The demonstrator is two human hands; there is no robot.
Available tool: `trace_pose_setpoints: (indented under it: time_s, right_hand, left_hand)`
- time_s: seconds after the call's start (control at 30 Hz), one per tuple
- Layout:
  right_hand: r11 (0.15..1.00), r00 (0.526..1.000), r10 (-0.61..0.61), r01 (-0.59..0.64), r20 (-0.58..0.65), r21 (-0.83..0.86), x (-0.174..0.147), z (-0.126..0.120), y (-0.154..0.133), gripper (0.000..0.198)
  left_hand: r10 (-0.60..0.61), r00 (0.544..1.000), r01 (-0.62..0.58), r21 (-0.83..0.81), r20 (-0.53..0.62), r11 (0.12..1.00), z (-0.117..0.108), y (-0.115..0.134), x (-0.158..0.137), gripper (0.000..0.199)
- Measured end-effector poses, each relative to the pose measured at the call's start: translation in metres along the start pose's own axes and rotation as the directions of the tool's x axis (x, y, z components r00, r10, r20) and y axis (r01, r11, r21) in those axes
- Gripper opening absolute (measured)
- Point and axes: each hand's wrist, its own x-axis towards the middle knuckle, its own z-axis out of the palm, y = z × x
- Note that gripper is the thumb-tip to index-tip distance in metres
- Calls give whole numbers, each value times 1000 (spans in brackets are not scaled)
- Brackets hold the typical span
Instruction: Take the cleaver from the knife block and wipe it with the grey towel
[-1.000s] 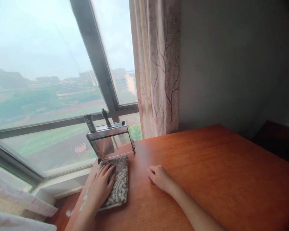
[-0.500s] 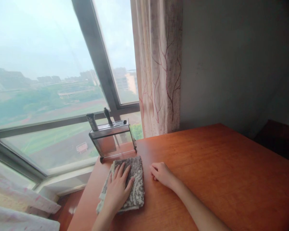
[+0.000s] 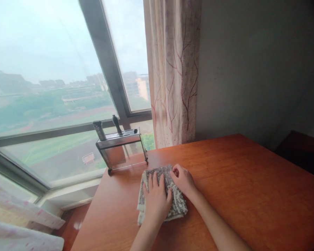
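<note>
Resting the left hand point(image 3: 155, 202) flat on the cloth point(image 3: 179, 205), wide open and gripping nothing, likely to steady the folds against the tabletop point(image 3: 230, 174). Just right of that, holding the right hand point(image 3: 184, 179) half curled at the cloth's far corner; cannot tell whether pinching or merely touching. Can see, beyond and left of the left hand, a rack point(image 3: 120, 139), handles point(image 3: 116, 124) uppermost, presumably for easy drawing.

Passage: table point(image 3: 240, 184) right of right hand point(image 3: 182, 179) | Narrow gap: between cloth point(image 3: 180, 205) and knife rack point(image 3: 120, 138) | Far left: knife rack blocks, window point(image 3: 54, 76) behind | Far: curtain point(image 3: 172, 73) hangs
</note>
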Motion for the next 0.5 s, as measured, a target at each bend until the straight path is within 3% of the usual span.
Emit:
trace_pose_setpoints:
  time_s: [0.17, 0.3, 0.4, 0.5]
  right_hand:
    - [1000, 1000, 5, -6, -26, -18, 2, 1, 6, 3]
    - [1000, 1000, -2, 2, -31, -10, 6, -1, 13, 7]
    - [1000, 999, -14, 14, -31, -2, 10, -3, 17, 13]
    - [1000, 999, -23, 23, -26, -4, 12, -6, 19, 16]
  left_hand:
    - [-57, 995, 29, -324, -76, 946, -2, -5, 7, 53]
    - [-164, 972, 16, -648, -168, 762, -22, -22, 20, 50]
    - [-328, 912, 57, -717, -246, 695, -44, -50, 36, 52]
    - [-472, 794, 67, -716, -384, 695, -66, -93, 56, 56]
